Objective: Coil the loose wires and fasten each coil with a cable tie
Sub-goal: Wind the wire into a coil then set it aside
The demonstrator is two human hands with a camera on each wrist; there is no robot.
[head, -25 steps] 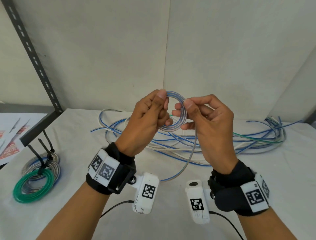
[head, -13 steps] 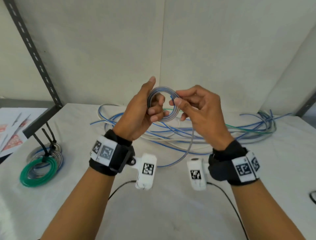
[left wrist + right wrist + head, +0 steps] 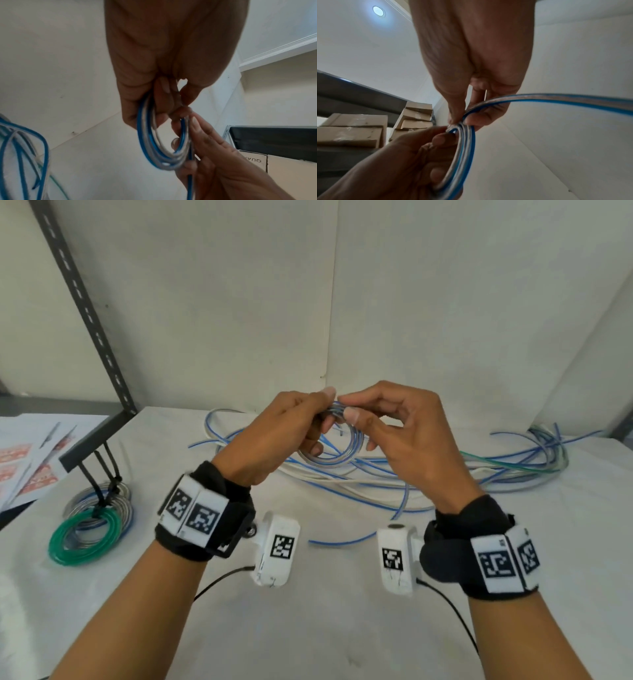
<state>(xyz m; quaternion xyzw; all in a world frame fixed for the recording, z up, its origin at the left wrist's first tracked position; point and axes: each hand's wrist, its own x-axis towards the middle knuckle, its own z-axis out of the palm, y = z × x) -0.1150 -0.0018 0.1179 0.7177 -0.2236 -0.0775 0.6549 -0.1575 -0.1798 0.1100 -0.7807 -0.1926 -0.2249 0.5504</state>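
Note:
Above the table both hands hold a small coil of blue-and-clear wire (image 3: 334, 453). My left hand (image 3: 291, 426) grips the coil's top with curled fingers, thumb on top. My right hand (image 3: 387, 422) pinches the same wire between thumb and forefinger right beside it. In the left wrist view the coil (image 3: 161, 152) hangs below the left fingers, and the right hand (image 3: 202, 148) holds its side. In the right wrist view a free strand (image 3: 556, 100) runs off right from the pinch into the coil (image 3: 464, 146). The wire's tail (image 3: 400, 508) drops to the table.
A tangle of loose blue, white and green wires (image 3: 496, 470) lies across the back of the table (image 3: 325, 628). At the left lie tied coils, a green one (image 3: 84, 537) and a grey-blue one, with black cable ties (image 3: 102, 474). A slotted metal upright (image 3: 85, 306) stands at left.
Both hands have come lower with the coil and closed together over its top. The coil has tipped from facing me to hanging below the fingers.

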